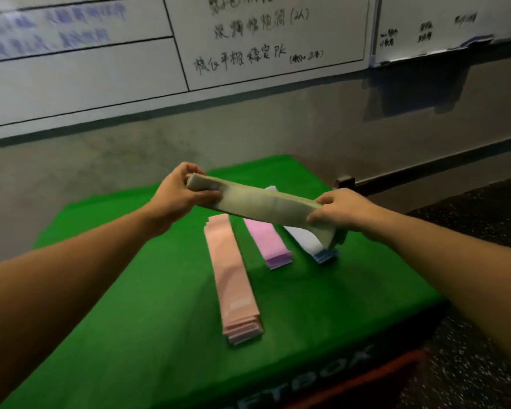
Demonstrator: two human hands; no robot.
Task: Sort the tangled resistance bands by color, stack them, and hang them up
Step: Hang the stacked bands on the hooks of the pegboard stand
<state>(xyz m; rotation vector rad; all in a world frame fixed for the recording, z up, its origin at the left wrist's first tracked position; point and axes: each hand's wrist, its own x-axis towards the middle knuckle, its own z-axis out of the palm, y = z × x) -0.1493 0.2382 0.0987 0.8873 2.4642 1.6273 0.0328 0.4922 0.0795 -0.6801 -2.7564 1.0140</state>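
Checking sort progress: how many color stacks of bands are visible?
4: peach stack, pink stack and pale blue stack lie on the green cloth; the olive stack is held in both hands.

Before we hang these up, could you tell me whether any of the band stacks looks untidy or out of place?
Mostly tidy. The peach stack fans slightly at its near end, and the green stack is off the cloth, gripped at both ends by the left hand and right hand.

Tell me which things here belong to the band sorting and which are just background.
Part of the job:
olive-green bands, held at the ends by the left hand and right hand
peach stack
pink stack
pale blue stack

Just there:
green cloth
whiteboard
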